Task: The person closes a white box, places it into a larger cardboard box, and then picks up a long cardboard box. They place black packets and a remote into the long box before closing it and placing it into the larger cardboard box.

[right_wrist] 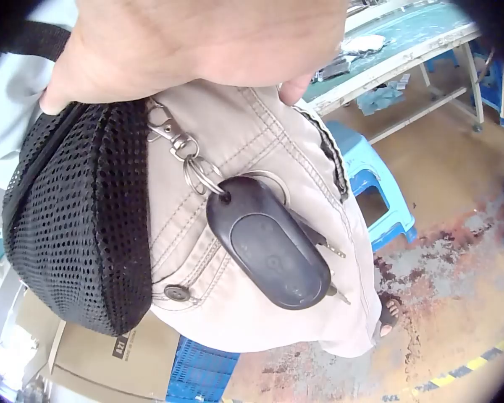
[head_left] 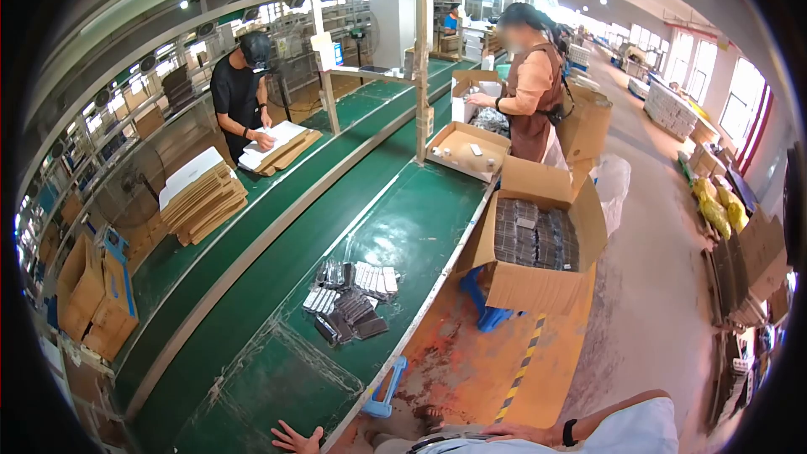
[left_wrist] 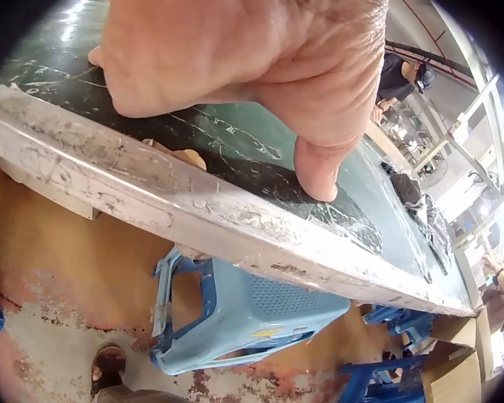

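Observation:
My left hand [head_left: 296, 439] rests on the green worktop [head_left: 277, 387] near its metal edge, fingers spread and holding nothing. In the left wrist view, its thumb and fingertips touch down just inside the worn metal rim [left_wrist: 193, 206]. At my waist lies my right hand [head_left: 517, 431], on the light trousers [right_wrist: 210, 277]. Below it in the right wrist view hang a dark key fob [right_wrist: 269, 243] with keys and a black mesh pouch [right_wrist: 80, 218]. A pile of dark, flat packets [head_left: 353, 307], some with white faces, lies farther up the worktop, apart from both hands.
An open carton [head_left: 538, 286] full of dark packets stands right of the worktop. A blue stool [left_wrist: 260, 306] sits beneath the edge. Two people [head_left: 239, 92] work across the line and farther along it. Stacked flat cardboard [head_left: 202, 202] lies across the belt.

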